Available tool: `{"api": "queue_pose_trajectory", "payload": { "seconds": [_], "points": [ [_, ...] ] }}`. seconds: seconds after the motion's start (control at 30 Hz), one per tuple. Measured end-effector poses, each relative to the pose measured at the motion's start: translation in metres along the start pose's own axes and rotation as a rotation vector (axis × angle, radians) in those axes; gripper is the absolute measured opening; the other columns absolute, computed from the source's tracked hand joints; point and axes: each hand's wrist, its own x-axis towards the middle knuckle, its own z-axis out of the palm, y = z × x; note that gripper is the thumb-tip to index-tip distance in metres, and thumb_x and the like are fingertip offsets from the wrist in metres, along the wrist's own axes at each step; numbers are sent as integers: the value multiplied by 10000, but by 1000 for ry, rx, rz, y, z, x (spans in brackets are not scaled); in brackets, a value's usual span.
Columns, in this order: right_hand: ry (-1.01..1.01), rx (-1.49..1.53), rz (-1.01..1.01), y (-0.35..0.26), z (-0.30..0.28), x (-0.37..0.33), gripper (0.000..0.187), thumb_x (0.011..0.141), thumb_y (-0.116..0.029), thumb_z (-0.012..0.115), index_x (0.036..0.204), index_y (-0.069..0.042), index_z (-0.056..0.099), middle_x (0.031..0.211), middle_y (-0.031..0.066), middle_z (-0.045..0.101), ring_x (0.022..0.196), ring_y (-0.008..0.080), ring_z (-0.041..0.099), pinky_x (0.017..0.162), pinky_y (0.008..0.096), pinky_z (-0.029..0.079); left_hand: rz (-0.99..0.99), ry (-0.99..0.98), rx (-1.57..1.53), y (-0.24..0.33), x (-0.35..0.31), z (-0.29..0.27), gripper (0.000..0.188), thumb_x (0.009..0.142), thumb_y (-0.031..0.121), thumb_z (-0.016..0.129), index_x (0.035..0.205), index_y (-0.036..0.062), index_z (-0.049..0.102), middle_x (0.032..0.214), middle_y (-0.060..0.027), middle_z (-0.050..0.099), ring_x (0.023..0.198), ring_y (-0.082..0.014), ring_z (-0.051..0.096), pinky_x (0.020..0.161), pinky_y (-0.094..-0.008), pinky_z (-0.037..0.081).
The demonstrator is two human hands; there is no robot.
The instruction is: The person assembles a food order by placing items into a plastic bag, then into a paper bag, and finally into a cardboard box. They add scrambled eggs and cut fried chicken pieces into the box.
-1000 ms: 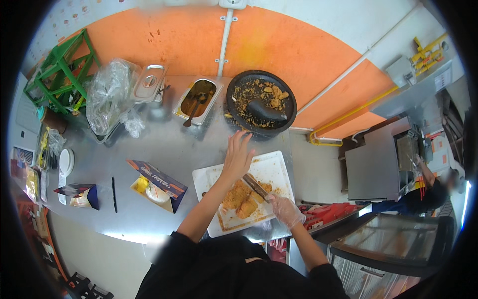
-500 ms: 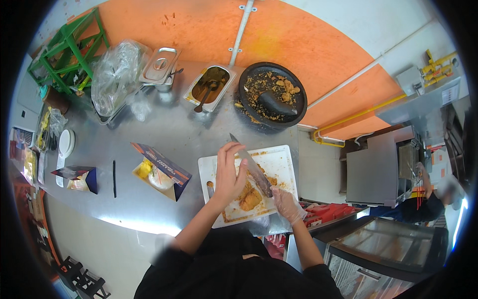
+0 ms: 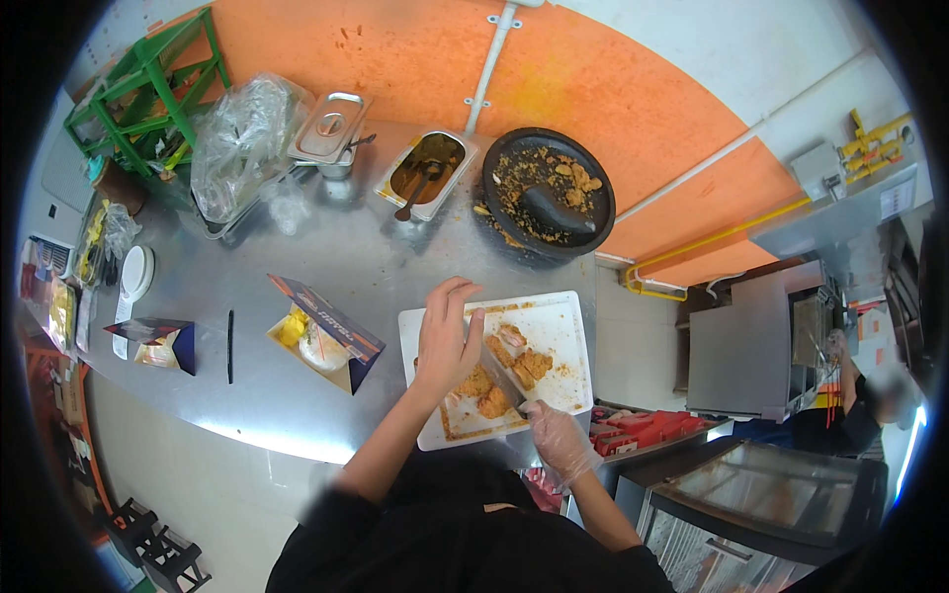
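Observation:
A white cutting board (image 3: 576,326) lies before me, smeared with orange-brown crumbs. Pieces of breaded fried chicken (image 3: 533,368) are spread on it, on both sides of a knife (image 3: 507,380). Its blade is down among the pieces, slanting from upper left to lower right. My right hand (image 3: 561,442), in a clear plastic glove, is closed around the handle end. Bare and with fingers stretched out, my left hand (image 3: 450,336) is over the board's left part, beside the blade's far end. That hand hides the knife tip; whether it presses on the blade I cannot tell.
Behind the board stand a dark stone mortar (image 3: 603,212) with a pestle (image 3: 561,212) and a steel pan of sauce (image 3: 460,178). Two food boxes, one near (image 3: 364,346) and one farther left (image 3: 186,351), sit leftward. A co-worker (image 3: 850,410) stands far right.
The knife has turned edge-down and dropped among the chicken, which now shows as separate pieces. My right hand has moved slightly nearer to me; my left stays stretched beside the blade.

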Motion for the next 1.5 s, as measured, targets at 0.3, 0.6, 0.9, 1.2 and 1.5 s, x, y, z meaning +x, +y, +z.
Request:
{"api": "queue_pose_trajectory", "payload": {
  "seconds": [0.3,0.6,0.9,1.2,1.5],
  "points": [
    [52,-172,56,17,53,-3,391,992,-372,384,923,-69,623,575,201,588,550,397,603,521,506,478,54,-252,295,-71,-21,46,374,919,121,462,1261,-30,478,1334,-177,473,1349,-310,351,1132,-427,262],
    [51,-159,-16,27,59,9,393,997,-367,378,882,-62,598,554,191,582,518,399,588,494,495,471,29,-299,443,-73,-28,53,457,941,157,414,1335,-74,412,1423,-187,406,1386,-303,293,1161,-426,190],
    [23,-159,5,-16,10,-10,336,1006,-320,360,879,-65,538,613,187,611,579,365,630,529,481,494,-54,-218,305,-30,-6,25,467,948,181,431,1350,-54,398,1421,-206,402,1370,-324,317,1155,-446,192],
    [123,-219,-89,18,71,-10,336,985,-348,413,836,-79,548,549,162,579,500,354,599,449,461,473,-154,-196,376,-60,-45,35,488,924,144,450,1374,-31,376,1339,-208,486,1305,-338,409,1135,-426,252],
    [-76,44,-77,21,40,7,415,991,-371,369,911,-25,584,719,252,613,697,446,605,626,519,474,-36,-131,199,-7,-25,5,439,957,168,406,1340,-46,403,1303,-199,512,1295,-355,418,1151,-487,179]
  ]
}}
